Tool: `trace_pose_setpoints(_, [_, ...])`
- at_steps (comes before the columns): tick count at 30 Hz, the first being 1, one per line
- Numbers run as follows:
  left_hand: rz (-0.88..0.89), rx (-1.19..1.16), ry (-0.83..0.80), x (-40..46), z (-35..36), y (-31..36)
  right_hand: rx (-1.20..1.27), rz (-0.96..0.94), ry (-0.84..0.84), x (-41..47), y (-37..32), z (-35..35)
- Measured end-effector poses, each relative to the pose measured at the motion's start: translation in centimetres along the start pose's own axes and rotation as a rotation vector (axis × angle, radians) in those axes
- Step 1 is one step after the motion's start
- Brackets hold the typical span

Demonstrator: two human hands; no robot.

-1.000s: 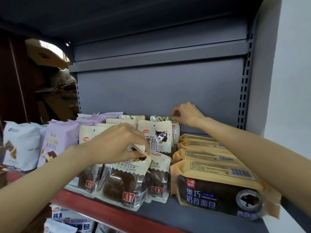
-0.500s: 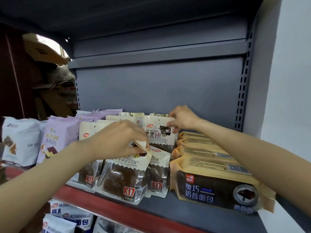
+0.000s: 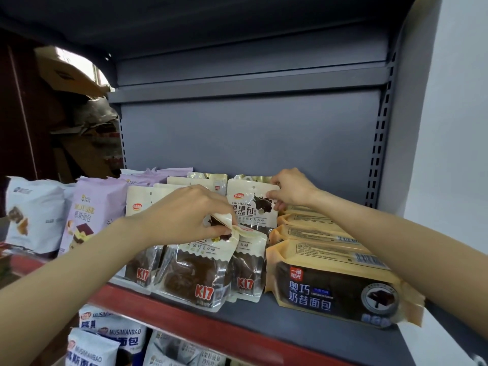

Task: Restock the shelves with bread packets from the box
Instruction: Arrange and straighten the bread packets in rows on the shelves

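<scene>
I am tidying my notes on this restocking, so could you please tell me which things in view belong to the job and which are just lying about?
Part of the job:
- left hand, pinching the front K17 packet
- right hand, gripping the upright packet behind
- grey shelf

Lying about:
- purple mousse packets
- yellow chocolate loaves
- white packets
- cardboard box

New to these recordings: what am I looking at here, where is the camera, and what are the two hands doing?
No machine here: a person restocks a shop shelf, filmed by a wide-angle camera worn on their head, looking forward and down. The left hand pinches the folded top of a front K17 chocolate bread packet. The right hand pinches the top corner of an upright packet behind it. Right of these lie flat yellow chocolate bread packs; purple mousse bread bags stand to the left.
</scene>
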State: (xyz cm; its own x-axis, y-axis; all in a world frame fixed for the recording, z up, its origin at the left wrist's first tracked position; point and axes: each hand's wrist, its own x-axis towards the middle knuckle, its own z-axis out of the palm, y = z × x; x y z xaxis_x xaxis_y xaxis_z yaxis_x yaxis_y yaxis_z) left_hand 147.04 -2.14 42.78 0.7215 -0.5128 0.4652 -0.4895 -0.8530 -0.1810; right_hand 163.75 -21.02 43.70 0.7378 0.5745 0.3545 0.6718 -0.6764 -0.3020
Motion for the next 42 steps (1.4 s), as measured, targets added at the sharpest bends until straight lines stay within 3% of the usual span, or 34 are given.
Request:
trace_pose_setpoints(4, [-0.029,0.005,-0.012,0.1,0.0,0.0,-0.066,-0.013,0.113,-0.2,-0.2,0.4])
trace_pose_setpoints(8, [-0.048,0.018,-0.020,0.2,0.2,0.1,-0.106,-0.012,0.078,-0.4,-0.4,0.2])
trace_pose_setpoints(12, [-0.078,0.024,-0.007,0.1,0.0,0.2,0.018,-0.079,0.122,-2.2,-1.5,-2.5])
trace_pose_setpoints(13, [-0.084,0.025,0.009,0.0,0.0,0.2,0.098,-0.129,0.069,-3.1,-2.0,-3.4])
trace_pose_setpoints(15, [-0.094,0.029,0.047,-0.2,0.0,0.4,0.265,-0.183,-0.212,-5.4,-3.0,-5.1])
trace_pose_setpoints(17, [-0.108,0.027,0.104,-0.7,0.2,0.6,0.280,-0.172,-0.488,-7.4,-3.7,-5.9])
trace_pose_setpoints(18, [-0.113,0.039,0.135,-1.0,0.4,0.7,0.241,-0.160,-0.540,-8.0,-4.0,-5.6])
trace_pose_setpoints(22, [-0.092,0.083,0.195,-2.3,0.5,1.1,0.165,-0.151,-0.313,-7.7,-4.7,-2.1])
trace_pose_setpoints(27, [-0.141,0.032,0.030,-4.3,0.0,0.8,0.253,-0.014,-0.128,-5.5,-4.5,0.2])
trace_pose_setpoints(33, [-0.180,0.065,-0.157,-5.4,0.0,0.5,0.248,-0.036,-0.116,-4.9,-4.3,1.0])
trace_pose_setpoints(42, [-0.144,0.046,-0.060,-2.7,2.5,0.8,0.181,-0.017,-0.130,-5.1,-2.2,-0.3])
